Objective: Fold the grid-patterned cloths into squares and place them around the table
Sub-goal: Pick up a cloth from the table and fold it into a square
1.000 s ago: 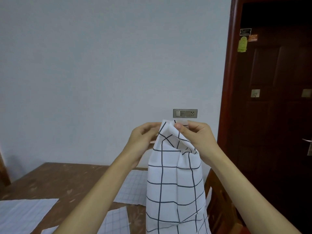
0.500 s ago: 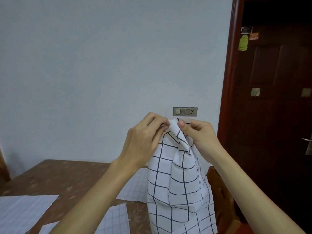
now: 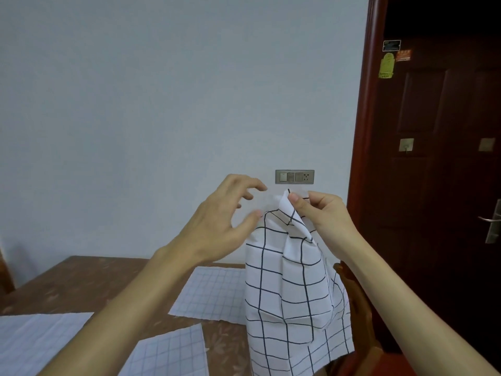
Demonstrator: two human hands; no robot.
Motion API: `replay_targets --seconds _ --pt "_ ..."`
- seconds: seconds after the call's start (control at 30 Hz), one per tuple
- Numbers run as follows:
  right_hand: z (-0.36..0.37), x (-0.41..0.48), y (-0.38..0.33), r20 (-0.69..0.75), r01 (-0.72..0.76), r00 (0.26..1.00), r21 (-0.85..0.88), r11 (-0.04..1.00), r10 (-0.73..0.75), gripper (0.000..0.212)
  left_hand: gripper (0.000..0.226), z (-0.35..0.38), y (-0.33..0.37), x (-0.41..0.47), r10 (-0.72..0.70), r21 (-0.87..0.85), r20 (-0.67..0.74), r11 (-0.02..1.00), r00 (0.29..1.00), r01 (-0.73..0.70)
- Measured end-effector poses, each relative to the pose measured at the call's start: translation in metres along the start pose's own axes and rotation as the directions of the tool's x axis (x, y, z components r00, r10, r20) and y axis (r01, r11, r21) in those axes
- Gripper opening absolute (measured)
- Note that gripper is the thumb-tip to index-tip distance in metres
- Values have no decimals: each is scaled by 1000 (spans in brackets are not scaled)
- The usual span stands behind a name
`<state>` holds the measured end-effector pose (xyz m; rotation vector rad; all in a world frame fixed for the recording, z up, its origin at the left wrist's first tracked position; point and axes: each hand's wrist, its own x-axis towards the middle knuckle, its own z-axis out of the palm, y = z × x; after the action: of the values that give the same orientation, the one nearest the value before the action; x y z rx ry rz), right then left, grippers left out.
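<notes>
Pinching the top corner of a white cloth (image 3: pixel 295 280) with bold black grid lines, our right hand (image 3: pixel 324 215) holds it up in the lower middle of the frame, thumb and forefinger closed on the fabric. The cloth hangs down in loose folds past the bottom edge. Our left hand (image 3: pixel 225 221) hovers just left of it, fingers spread and curled, the thumb tip close to the cloth's upper edge; we cannot tell if it touches. Three finer-gridded cloths lie flat on the brown table (image 3: pixel 81 283) at lower left: one (image 3: pixel 214 294) behind the hanging cloth, one (image 3: pixel 173 354) at the bottom edge, one (image 3: pixel 35 340) far left. A switch plate (image 3: pixel 294 176) sits on the wall above our hands, and a dark door (image 3: pixel 439 185) fills the right side.
</notes>
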<state>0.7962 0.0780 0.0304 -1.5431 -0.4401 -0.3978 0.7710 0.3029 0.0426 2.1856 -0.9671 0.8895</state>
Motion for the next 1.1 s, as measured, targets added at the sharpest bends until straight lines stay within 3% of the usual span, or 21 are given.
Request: replay_targets --seconds 0.13,0.23,0.33,0.43,0.53,0.6,0.7,0.77,0.83,0.9,1.0,1.1 --pt "8 0 -2 40 6 999 0 1000 -6 26 29 15 7 4 67 317 44 945 997 -77" --pt "8 1 -1 45 9 999 3 1000 -9 25 23 22 5 9 42 387 57 920 998 -61" --pt "3 2 1 44 5 999 -9 1000 -4 27 15 23 2 11 28 269 50 962 998 -40" --pt "-6 4 6 -7 -34 999 -25 999 34 43 16 14 0 10 -14 66 104 998 995 7" --pt "-14 4 9 -47 -84 996 -44 996 82 20 8 0 2 8 -55 -59 163 996 985 65" --pt "-15 2 8 -50 -73 996 -58 996 70 19 14 -5 3 7 -66 -24 157 997 985 71" --pt "-10 -1 8 -37 -25 999 -66 997 23 53 41 -5 8 5 -138 167 214 981 967 103" --pt "-6 -1 8 -37 -29 999 -44 999 28 42 60 -1 13 4 -189 210 270 968 944 134" --pt "-2 0 8 -37 -59 998 -13 998 59 36 66 3 16 4 -202 126 320 977 926 169" --pt "-2 2 9 -37 -54 998 -11 998 53 47 50 6 15 3 -171 34 320 985 932 169" --pt "-5 3 7 -67 -57 996 9 998 57 29 19 5 8 3 -93 6 259 995 961 95" --pt "-9 3 6 -101 -36 994 9 999 37 24 11 -1 4 2 -103 -23 212 994 972 110"
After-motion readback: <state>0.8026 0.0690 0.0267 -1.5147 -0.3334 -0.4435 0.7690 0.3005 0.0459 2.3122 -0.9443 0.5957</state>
